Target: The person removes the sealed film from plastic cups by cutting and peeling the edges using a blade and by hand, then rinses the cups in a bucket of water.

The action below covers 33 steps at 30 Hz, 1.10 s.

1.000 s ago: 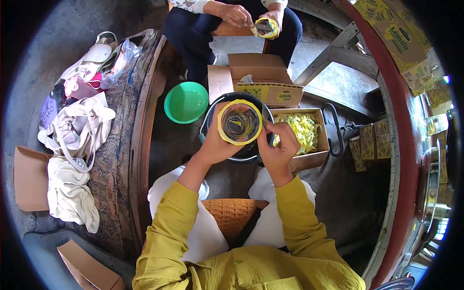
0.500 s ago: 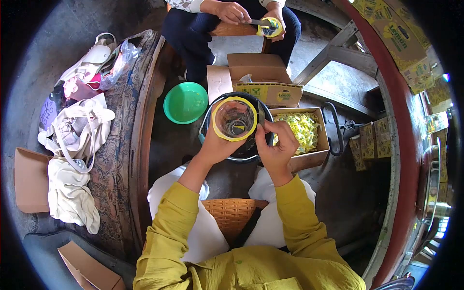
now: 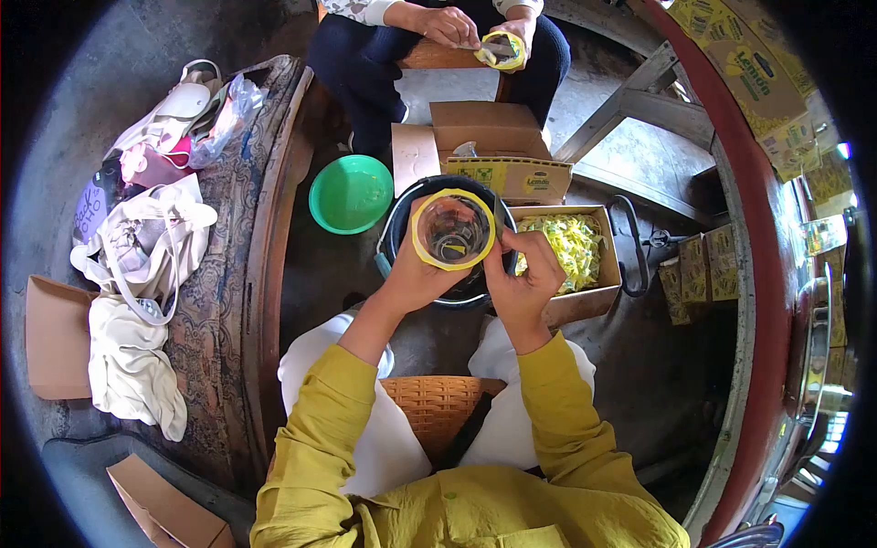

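Observation:
My left hand [image 3: 413, 279] is wrapped round a clear jar [image 3: 453, 229] with a yellow rim, its open mouth facing up. At the jar's right side, my right hand [image 3: 527, 274] pinches a dark flat blade [image 3: 499, 219], whose lower part is hidden by the fingers. Both hands are over a dark bucket [image 3: 395, 217]. Right of the bucket is a cardboard box [image 3: 585, 306] full of small yellow-green wrapped pieces [image 3: 571, 248]. Behind the bucket stands an open carton [image 3: 525, 180] with lemon print.
Opposite me a person's hands [image 3: 448, 27] hold another yellow-rimmed jar [image 3: 504, 49] and a tool. A green basin [image 3: 352, 194] lies left of the bucket. Bags [image 3: 146, 242] rest on a patterned bench [image 3: 215, 338] at the left. A red-edged table [image 3: 772, 228] runs along the right.
The jar in my left hand tilted and shifted slightly left, then came back nearly level and closer to the blade. The other person's jar and tool have moved a little.

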Motion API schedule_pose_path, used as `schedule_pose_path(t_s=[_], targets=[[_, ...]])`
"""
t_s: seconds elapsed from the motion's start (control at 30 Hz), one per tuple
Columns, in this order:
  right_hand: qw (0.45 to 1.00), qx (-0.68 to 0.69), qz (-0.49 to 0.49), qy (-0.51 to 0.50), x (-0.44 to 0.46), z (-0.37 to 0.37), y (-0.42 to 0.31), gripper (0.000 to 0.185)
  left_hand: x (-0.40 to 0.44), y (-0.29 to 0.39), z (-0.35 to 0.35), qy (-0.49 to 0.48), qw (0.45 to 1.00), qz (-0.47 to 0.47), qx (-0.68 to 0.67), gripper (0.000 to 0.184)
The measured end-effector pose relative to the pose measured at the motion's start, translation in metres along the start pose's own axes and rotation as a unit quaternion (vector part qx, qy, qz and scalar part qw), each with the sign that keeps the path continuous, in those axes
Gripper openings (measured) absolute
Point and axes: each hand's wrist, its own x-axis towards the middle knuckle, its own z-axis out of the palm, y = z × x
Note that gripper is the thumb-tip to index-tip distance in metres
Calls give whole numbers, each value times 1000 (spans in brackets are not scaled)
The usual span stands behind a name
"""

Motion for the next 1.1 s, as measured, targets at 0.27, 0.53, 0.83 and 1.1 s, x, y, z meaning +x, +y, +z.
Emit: schedule_pose_path(t_s=[0.27,0.53,0.83,1.1], targets=[[999,28,-6,-33,6,-6,6,18,-2,8,-4,-59,998,-31,0,65],[997,71,41,-15,3,-4,7,17,2,5,-5,-31,996,-58,-63,65],[999,32,8,-11,0,-1,-2,15,1,-5,-4,-7,997,-38,-73,63],[1000,2,9,2,-1,2,1,14,1,-5,-3,-23,999,-33,-36,60]])
